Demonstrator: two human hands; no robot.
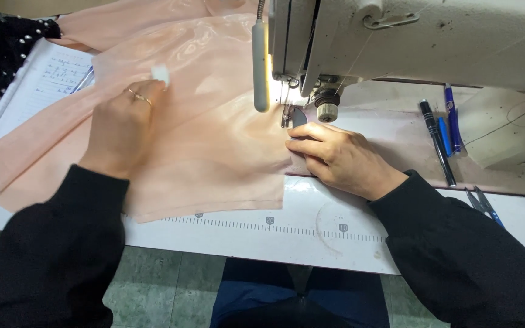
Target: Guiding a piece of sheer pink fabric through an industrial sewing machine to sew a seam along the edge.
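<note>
A sheer peach fabric point(214, 140) lies spread over the white sewing table point(311, 228), its right edge under the presser foot point(290, 115) of a cream sewing machine point(432, 36). My left hand point(123, 130), wearing a ring, rests flat on the fabric at the left, fingers curled near a small white label point(160, 74). My right hand point(338, 158) presses the fabric edge just in front of the presser foot, fingers together and pointing left. Both arms wear black sleeves.
A lit lamp tube point(260, 61) hangs left of the needle. Black and blue pens point(442, 136) lie right of the machine, blue thread snips point(484, 205) nearer me. A lined notebook point(37, 85) and black beaded cloth point(7, 48) sit far left. A ruler scale runs along the table's front edge.
</note>
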